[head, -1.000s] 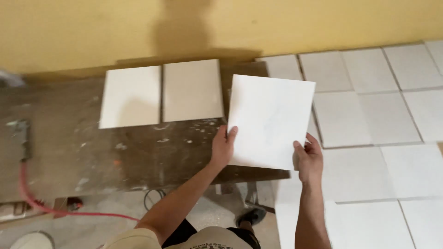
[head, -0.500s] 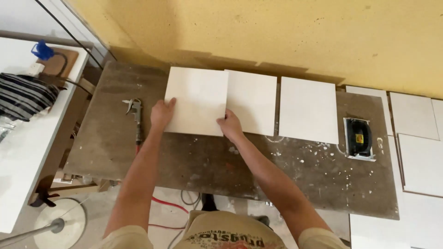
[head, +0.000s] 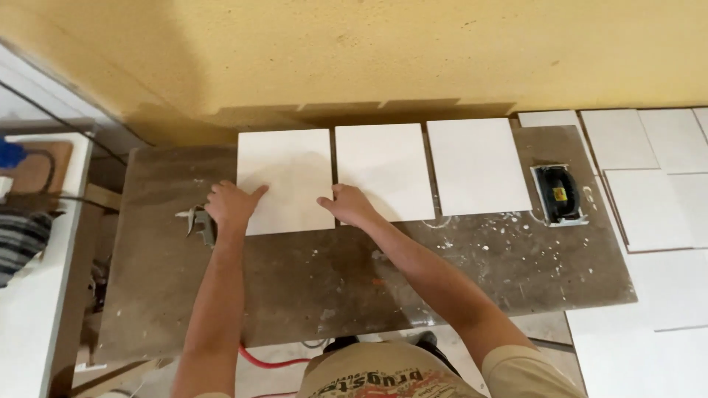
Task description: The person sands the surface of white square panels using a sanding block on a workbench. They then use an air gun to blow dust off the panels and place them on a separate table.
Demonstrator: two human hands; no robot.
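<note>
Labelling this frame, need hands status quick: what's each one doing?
Left hand: open, flat on the left edge of the leftmost white tile, gripping nothing.
Right hand: open, resting on the same tile's lower right corner.

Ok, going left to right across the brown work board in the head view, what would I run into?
Metal hand tool → left hand → left white tile → right hand → middle white tile → right white tile → black sanding block, all on the board.

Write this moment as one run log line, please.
left hand: flat on left square white tile | right hand: on its right edge | surface: brown worktable
</note>
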